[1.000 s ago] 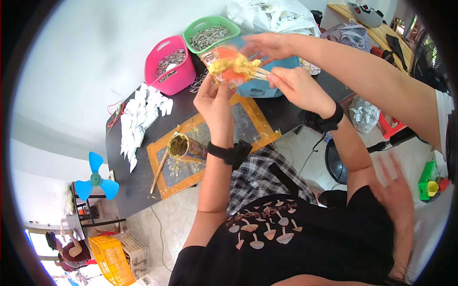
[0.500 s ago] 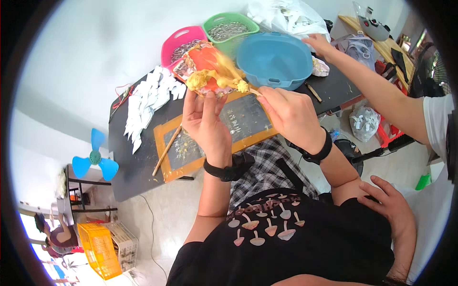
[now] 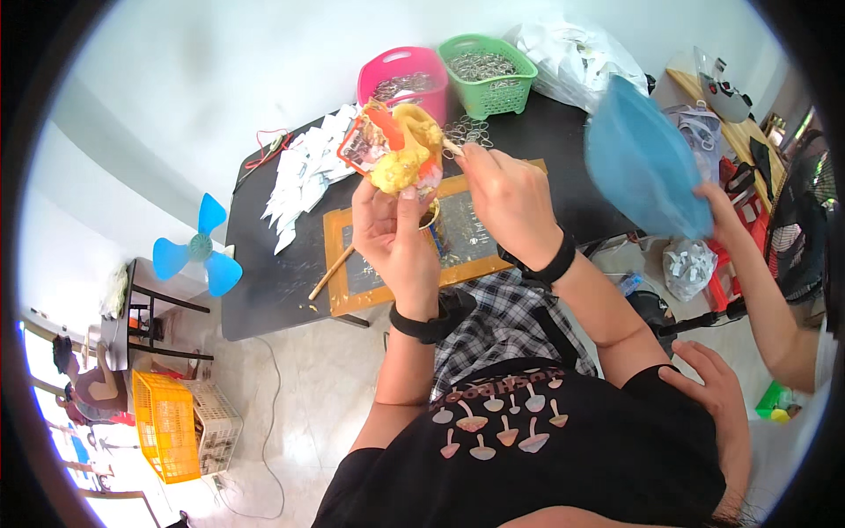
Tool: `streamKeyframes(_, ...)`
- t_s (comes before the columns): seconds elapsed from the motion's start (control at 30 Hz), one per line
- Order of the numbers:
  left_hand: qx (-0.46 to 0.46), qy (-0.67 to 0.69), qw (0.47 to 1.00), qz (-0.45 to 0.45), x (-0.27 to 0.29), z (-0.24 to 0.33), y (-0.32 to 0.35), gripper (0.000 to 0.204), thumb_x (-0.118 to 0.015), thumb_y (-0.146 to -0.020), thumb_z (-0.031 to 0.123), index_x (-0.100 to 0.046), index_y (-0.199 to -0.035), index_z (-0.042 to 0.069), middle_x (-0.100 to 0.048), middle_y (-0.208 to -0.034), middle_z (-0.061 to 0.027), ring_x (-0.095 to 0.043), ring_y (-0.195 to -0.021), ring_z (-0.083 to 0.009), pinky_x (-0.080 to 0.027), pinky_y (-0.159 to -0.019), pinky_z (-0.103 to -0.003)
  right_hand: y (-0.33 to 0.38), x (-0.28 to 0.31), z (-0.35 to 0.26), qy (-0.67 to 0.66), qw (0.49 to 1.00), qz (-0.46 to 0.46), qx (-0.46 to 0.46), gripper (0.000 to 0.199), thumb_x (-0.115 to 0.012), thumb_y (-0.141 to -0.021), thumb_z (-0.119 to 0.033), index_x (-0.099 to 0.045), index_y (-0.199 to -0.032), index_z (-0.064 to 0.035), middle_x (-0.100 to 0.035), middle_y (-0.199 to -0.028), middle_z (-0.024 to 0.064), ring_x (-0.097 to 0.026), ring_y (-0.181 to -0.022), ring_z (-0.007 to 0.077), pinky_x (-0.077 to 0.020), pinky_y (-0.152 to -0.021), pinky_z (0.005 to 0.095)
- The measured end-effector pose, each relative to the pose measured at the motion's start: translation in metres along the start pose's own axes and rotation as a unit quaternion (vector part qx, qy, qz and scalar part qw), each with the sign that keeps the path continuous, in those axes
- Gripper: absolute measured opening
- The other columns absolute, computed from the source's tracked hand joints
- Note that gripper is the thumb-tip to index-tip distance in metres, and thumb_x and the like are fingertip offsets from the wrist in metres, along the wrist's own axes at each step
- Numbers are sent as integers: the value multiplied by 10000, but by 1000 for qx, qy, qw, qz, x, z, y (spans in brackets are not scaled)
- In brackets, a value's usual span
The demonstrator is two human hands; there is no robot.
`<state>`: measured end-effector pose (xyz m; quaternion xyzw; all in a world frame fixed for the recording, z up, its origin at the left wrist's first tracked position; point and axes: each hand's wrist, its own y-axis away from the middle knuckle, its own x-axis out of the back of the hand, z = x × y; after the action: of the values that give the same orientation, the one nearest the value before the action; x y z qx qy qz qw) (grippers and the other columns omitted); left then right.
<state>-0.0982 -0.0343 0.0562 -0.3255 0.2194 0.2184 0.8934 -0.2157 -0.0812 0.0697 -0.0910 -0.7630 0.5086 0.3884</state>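
Note:
My left hand [image 3: 394,238] grips an orange-red packet [image 3: 363,139] from below, its fingers partly hidden behind it. Thick yellow paste [image 3: 400,167] covers the packet's near side. A pale wooden stick [image 3: 451,147] is pinched in my right hand [image 3: 512,198], its far end up against the paste. Beneath my hands lies a dark board with an orange-brown frame [image 3: 341,297]. Partly hidden behind my left wrist, a small tin [image 3: 431,220] stands on this board. A second wooden stick [image 3: 333,273] rests across the board's left edge.
White slips [image 3: 308,176] lie heaped on the black table [image 3: 255,304]. Behind are pink [image 3: 400,66] and green [image 3: 497,99] baskets of metal pieces, loose metal rings [image 3: 471,132] and a white bag [image 3: 572,66]. At right, another person's hand [image 3: 722,211] holds a tilted blue basin [image 3: 642,154].
The other person has lifted the blue basin off the table and tipped it to the right, uncovering metal rings. Yellow strands stretched off the packet are now gathered against it. The view has shifted.

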Motion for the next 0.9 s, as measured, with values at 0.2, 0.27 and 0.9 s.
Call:
streamKeyframes(0.2,47,87,995,3,11,6,0,347,-557,-900,-18,-485,-1240,-24,-648,-1097,-130,-649,-977,-185,-573,-808,-323,-24,-8,19,-53,991,120,-36,68,-599,-888,-86,-621,-869,-25,-593,-663,121,-574,-536,283,-437,-480,360)
streamKeyframes(0.27,73,97,993,1,18,3,-5,348,-559,-893,-24,-493,-1234,-21,-654,-1075,-120,-654,-960,-176,-576,-800,-319,-28,2,22,-150,974,127,-111,135,-585,-924,-118,-646,-876,-7,-568,-639,82,-506,-492,125,-396,-468,278)
streamKeyframes(0.9,34,-44,998,-19,20,19,-37,334,-552,-879,-51,-511,-1211,-56,-665,-1034,-124,-656,-918,-168,-584,-765,-322,7,21,48,-173,981,-68,46,123,-609,-886,-132,-610,-811,-35,-581,-632,118,-578,-520,251,-422,-481,354)
